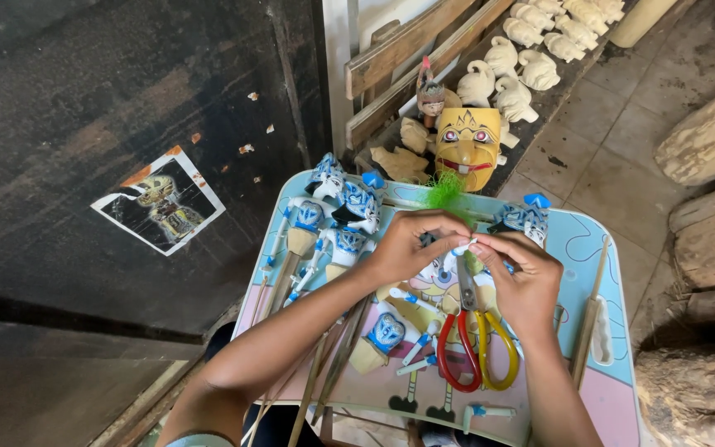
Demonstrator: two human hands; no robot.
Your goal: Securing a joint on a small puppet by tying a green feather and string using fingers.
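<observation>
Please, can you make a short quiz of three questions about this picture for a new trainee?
1. True or false: the scissors with one red and one yellow handle lie on the small table.
2. What colour is the tuft above the left hand and right hand? A) green B) red C) black
3. Where does the yellow mask stand, beyond the table or on it?

Key: 1 true; 2 A; 3 beyond the table, by the unpainted carved pieces.
</observation>
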